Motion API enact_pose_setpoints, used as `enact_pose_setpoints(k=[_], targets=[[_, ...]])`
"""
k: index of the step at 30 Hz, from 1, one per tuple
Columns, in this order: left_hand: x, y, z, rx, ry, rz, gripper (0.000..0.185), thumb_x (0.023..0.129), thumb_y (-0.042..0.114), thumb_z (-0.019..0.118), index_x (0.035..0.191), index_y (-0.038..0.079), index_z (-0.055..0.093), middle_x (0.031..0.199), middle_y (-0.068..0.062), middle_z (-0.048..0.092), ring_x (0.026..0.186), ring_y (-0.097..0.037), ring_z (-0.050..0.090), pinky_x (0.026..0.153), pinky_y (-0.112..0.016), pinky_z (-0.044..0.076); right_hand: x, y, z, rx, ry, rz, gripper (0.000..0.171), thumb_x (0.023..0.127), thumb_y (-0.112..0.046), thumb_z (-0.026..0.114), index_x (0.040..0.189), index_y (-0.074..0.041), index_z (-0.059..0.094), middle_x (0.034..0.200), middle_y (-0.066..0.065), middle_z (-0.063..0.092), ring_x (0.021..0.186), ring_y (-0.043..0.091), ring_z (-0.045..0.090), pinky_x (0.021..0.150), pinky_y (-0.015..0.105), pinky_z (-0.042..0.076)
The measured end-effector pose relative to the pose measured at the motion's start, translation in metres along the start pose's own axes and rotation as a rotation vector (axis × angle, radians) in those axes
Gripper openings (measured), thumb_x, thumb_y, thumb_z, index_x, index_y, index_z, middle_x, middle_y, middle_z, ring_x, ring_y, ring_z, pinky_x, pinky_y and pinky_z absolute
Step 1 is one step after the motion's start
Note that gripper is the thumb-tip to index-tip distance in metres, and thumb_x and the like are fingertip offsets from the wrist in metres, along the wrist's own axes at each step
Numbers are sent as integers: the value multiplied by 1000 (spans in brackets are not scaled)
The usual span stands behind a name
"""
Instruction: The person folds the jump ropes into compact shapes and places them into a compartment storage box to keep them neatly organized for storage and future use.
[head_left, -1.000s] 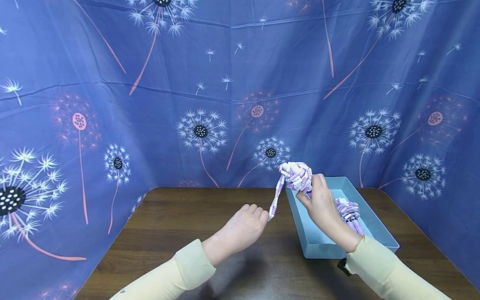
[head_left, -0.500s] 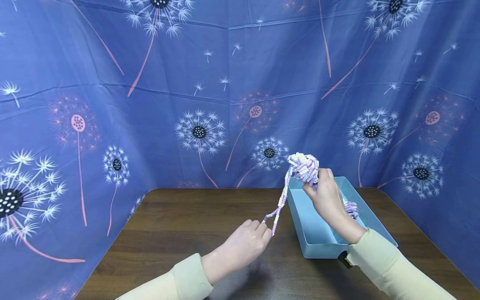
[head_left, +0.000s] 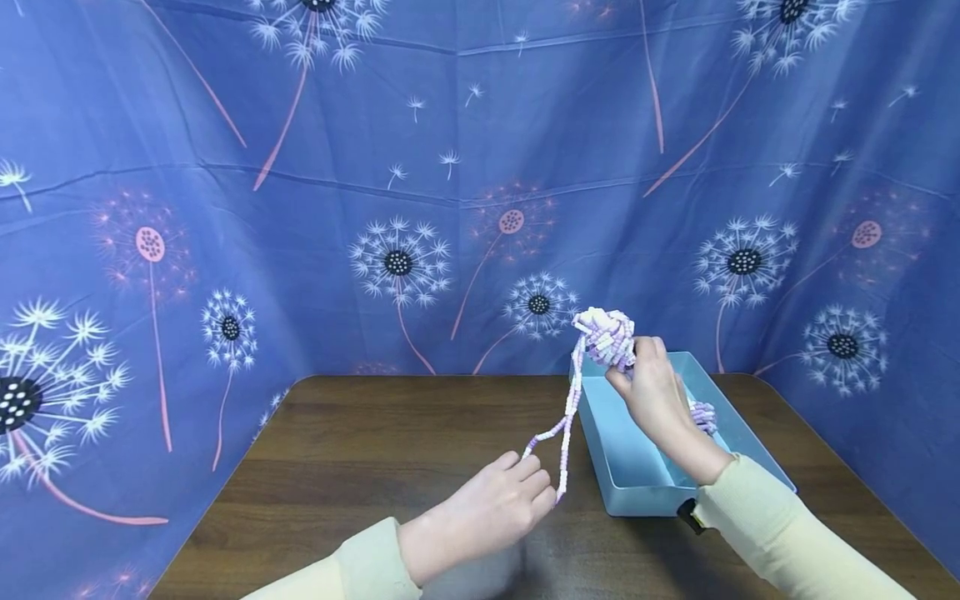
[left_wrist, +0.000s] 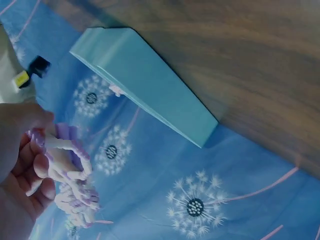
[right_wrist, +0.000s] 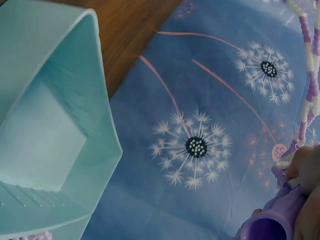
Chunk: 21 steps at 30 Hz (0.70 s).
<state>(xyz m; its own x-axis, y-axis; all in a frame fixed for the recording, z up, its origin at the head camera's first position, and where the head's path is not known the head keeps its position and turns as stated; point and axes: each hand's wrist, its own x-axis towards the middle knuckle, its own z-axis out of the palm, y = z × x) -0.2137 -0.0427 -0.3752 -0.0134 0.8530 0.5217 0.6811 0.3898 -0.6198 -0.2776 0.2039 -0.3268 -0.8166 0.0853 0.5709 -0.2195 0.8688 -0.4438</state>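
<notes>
A bundled beaded jump rope [head_left: 606,335] in white and purple hangs above the blue bin, held up by my right hand [head_left: 656,400]. The right wrist view shows a hollow-ended purple handle [right_wrist: 270,227] in that hand's grip. From the top of the bundle, beaded strands [head_left: 572,400] run down to my left hand [head_left: 495,508], which pinches their lower part over the table. They spread apart just above those fingers. In the left wrist view, the strands [left_wrist: 75,175] cross in front of the curled left fingers [left_wrist: 42,187].
The light blue bin [head_left: 637,500] stands on the right of the brown wooden table [head_left: 390,442]. Inside it lies another white and purple beaded bundle [head_left: 703,417], partly behind my right wrist. A blue dandelion-print cloth [head_left: 300,250] hangs behind and beside the table.
My left hand has moved down and slightly right, so a longer stretch of rope hangs from the bundle and its strands have parted. The right hand rose a little with the bundle, then stayed there.
</notes>
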Motion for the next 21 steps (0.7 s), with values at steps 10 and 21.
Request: enact_pose_setpoints(k=[10,21], targets=[[12,4,-33,-8,33,41,30,94,5,33,81,18,56,73,8,49,73,-9,45,64,-21,34,-4,3,5,-114,3,-48,43,82,-19,64,111,8,49,100,21,49,87,37,51,62,48,34],[17,7,-44,58,58,135,31,96,7,30,91,19,59,81,8,53,78,-9,49,67,-22,36,-13,14,24,-335,138,-264,49,69,-21,79,104,1,52,90,16,49,78,36,50,55,45,31]])
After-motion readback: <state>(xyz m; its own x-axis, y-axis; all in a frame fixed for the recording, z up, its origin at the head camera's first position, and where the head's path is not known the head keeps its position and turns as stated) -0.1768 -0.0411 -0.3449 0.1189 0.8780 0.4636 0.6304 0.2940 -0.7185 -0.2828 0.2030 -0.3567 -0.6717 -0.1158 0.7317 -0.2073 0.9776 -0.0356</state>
